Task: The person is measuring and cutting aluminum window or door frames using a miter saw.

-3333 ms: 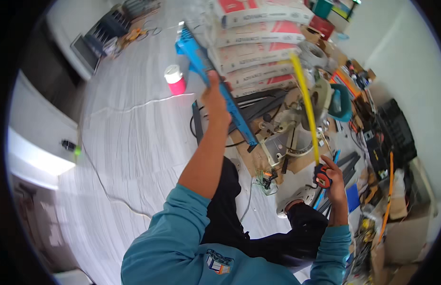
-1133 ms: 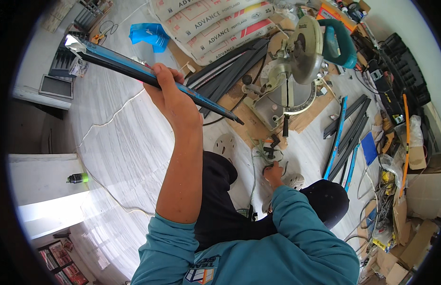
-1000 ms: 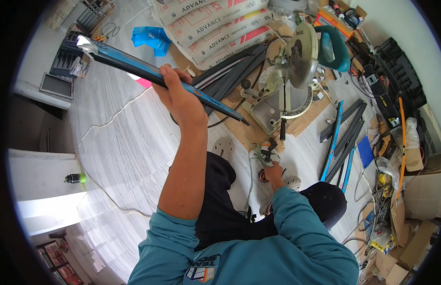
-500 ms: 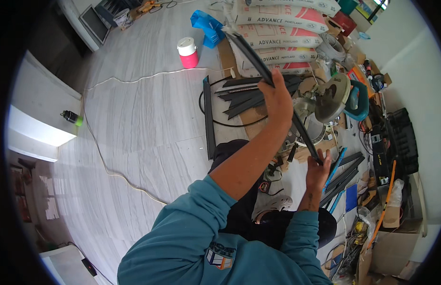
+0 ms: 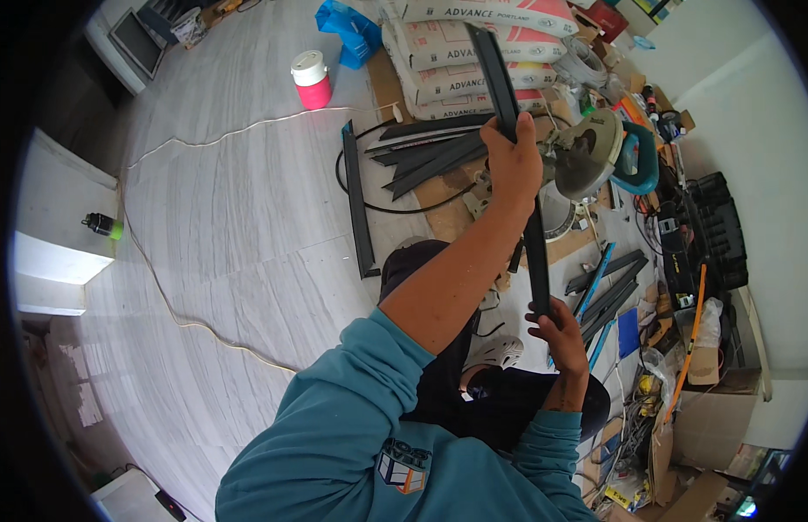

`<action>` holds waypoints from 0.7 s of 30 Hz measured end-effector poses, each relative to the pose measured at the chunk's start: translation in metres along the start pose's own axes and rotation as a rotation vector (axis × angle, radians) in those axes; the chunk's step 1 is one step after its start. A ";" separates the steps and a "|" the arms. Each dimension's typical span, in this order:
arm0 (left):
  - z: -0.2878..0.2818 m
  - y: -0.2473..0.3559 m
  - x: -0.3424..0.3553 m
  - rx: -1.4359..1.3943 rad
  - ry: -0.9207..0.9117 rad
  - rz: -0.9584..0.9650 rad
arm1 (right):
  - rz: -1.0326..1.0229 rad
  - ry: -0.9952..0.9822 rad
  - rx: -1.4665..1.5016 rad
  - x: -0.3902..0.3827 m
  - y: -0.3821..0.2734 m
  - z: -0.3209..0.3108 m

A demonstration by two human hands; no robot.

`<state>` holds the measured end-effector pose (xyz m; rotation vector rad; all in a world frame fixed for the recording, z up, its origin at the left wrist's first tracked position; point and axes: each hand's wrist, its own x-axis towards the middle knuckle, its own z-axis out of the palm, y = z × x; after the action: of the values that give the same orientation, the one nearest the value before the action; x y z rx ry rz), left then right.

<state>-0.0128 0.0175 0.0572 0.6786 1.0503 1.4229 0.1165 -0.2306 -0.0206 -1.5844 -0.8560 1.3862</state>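
Note:
A long dark grey metal profile bar (image 5: 536, 252) is held up in front of me, its far end leaning a little left over the stacked bags. My left hand (image 5: 515, 165) is closed around its upper part, thumb and fingers on either side. Near its lower end, my right hand (image 5: 560, 332) grips the same bar. Just behind the bar stands a chop saw with a round blade guard (image 5: 588, 155) and a teal handle (image 5: 639, 158); the bar and my left hand hide part of it.
Several dark profiles (image 5: 434, 161) lie on cardboard left of the saw, and one profile (image 5: 359, 204) lies apart on the tiles. More dark and blue strips (image 5: 608, 296) lie at right. Cement bags (image 5: 456, 80), a pink-white jug (image 5: 312, 83) and a cord (image 5: 204, 329) are around.
The bar has turned more upright, its flat face now showing more. My right hand has come lower and closer, still gripping the bar's lower end. The whole view has shifted slightly.

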 end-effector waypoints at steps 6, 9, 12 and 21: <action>-0.002 0.000 -0.008 -0.258 -0.374 -0.103 | -0.074 -0.168 -0.090 0.002 -0.027 0.013; 0.005 -0.010 -0.028 -0.464 -0.373 -0.214 | -0.111 0.190 -0.457 0.005 -0.055 0.005; 0.001 -0.004 -0.021 0.046 -0.719 0.136 | -0.233 0.281 -0.417 0.005 -0.051 -0.037; -0.147 -0.132 0.162 1.211 -0.782 -0.019 | -0.342 0.931 -0.020 0.003 -0.055 -0.091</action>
<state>-0.1071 0.1330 -0.1503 1.8760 1.1645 0.2455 0.2085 -0.2194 0.0311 -1.7358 -0.5123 0.3050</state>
